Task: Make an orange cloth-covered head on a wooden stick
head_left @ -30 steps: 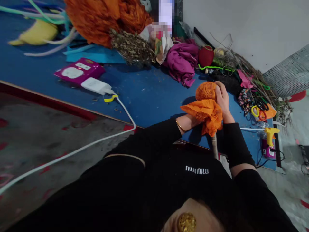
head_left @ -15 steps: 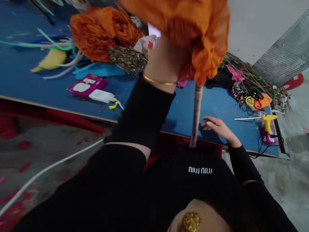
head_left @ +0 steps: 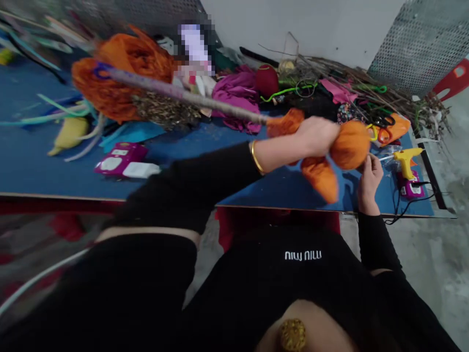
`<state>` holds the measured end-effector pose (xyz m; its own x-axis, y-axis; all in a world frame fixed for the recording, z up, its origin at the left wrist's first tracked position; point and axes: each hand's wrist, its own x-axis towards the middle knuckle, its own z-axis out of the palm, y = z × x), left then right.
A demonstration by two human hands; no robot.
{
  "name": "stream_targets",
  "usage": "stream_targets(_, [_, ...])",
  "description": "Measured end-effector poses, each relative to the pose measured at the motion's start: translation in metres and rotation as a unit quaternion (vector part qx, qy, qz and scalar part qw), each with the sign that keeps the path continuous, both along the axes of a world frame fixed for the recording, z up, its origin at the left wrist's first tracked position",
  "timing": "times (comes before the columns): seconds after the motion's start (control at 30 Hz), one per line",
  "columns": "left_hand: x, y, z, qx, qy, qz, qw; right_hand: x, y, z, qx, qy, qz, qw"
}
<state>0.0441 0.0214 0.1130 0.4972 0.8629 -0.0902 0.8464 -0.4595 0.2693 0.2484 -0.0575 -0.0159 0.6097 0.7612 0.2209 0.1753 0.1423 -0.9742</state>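
Note:
My left hand [head_left: 318, 136] is closed around a bunched orange cloth bundle [head_left: 319, 180] on the end of a long wrapped stick [head_left: 190, 97]. The stick points out to the left above the table, with a blue ring at its far end. Beyond my left hand, a round ball of the same orange cloth [head_left: 350, 145] bulges to the right. My right hand [head_left: 370, 178] is at the right edge of this ball, thumb and fingers pinched together on the cloth; the fingertips are partly hidden.
On the blue table [head_left: 190, 142] lie crumpled orange cloth [head_left: 134, 56], dried plant bits [head_left: 164, 110], purple cloth [head_left: 238, 95], a yellow glue gun [head_left: 406, 161], scissors [head_left: 384, 128] and a purple-and-white pack [head_left: 120, 160]. Twigs [head_left: 395, 85] are heaped at the back right.
The stick has swung from hanging downward to lying nearly level toward the left. My left hand has moved down and right with the orange bundle. My right hand has come up to the cloth and closed.

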Motion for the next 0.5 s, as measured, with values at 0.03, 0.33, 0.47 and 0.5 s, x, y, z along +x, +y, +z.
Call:
stream_targets(0.03, [-0.002,0.0,-0.015,-0.002,0.041,-0.018,0.999,0.003,-0.002,-0.003,0.011,-0.02,-0.009,1.0])
stream_targets(0.33, [-0.027,0.008,-0.097,-0.004,0.074,0.043,0.996,-0.07,0.039,0.036,-0.012,-0.471,0.191,0.861])
stream_targets(0.47, [-0.026,0.012,-0.103,-0.008,0.047,0.029,0.998,-0.091,0.069,0.039,-0.09,-0.531,0.228,0.811])
stream_targets(0.5, [-0.026,0.012,-0.104,0.0,0.048,0.021,0.999,-0.09,0.074,0.037,-0.103,-0.527,0.231,0.811])
